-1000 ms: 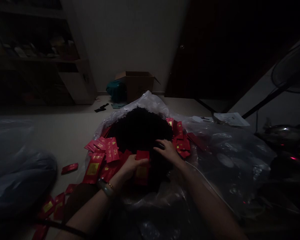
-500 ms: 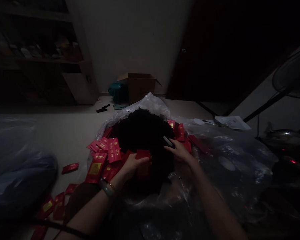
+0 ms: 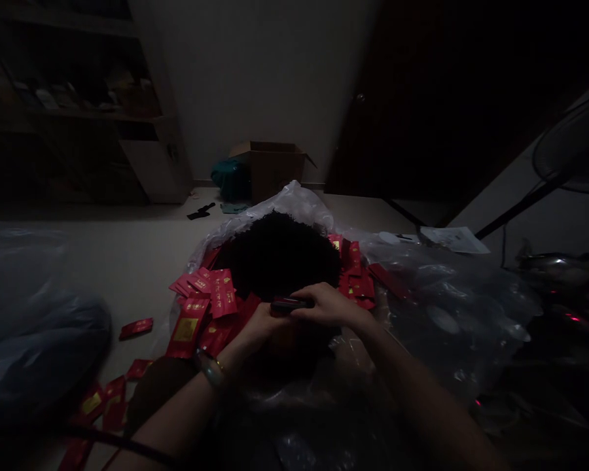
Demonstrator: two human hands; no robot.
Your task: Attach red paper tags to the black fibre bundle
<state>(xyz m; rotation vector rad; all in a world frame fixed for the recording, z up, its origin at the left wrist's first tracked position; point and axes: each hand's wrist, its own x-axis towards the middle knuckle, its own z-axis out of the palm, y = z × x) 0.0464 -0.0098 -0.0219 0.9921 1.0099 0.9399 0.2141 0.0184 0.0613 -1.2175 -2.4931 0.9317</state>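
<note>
Packet (image 3: 283,338) is hanging over the near side of the black heap (image 3: 279,255), our left hand (image 3: 264,320) pinching it, likely for steadiness; our right hand (image 3: 326,305) is gripping a dark device (image 3: 290,305) across its top. Red packets (image 3: 223,294) are lying left of the heap, probably for reach.

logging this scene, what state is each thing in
left hand, gripping red packet
right hand, gripping dark handheld tool
red packet, held; seal unclear
dark handheld tool, at packet's top
cardboard box, open
plastic bag, open around dark heap
fan, running or not unclear
</note>
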